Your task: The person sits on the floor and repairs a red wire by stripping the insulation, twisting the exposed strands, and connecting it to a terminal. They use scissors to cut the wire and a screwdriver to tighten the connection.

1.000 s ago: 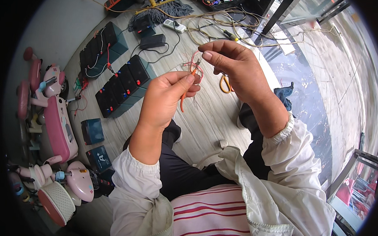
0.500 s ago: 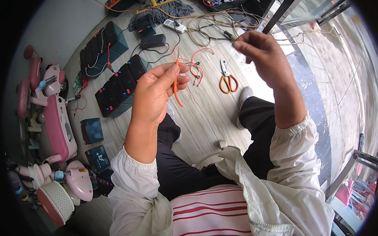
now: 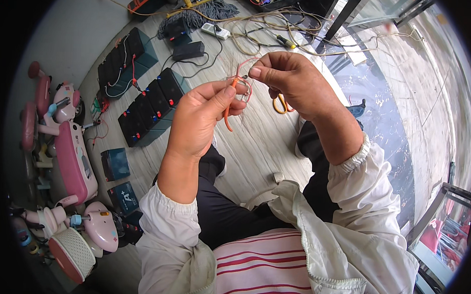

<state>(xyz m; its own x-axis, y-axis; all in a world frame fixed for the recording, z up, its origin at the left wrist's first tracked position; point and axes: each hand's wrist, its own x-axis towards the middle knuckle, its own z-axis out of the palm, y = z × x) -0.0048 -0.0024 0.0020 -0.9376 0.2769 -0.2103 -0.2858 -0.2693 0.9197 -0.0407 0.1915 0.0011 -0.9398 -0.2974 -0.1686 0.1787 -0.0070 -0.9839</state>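
Orange wire (image 3: 227, 118) (in left hand (image 3: 198, 112))

1. Orange wire (image 3: 227, 120): slim, slightly curved, gripped between the left hand's (image 3: 198, 112) thumb and fingers, raised above the floor. Its lower end hangs free toward the body.
2. Bare strands (image 3: 231, 69): hair-thin, frayed, fanning from the wire's far end, near the right hand's (image 3: 300, 84) fingertips; contact there is too fine to confirm.
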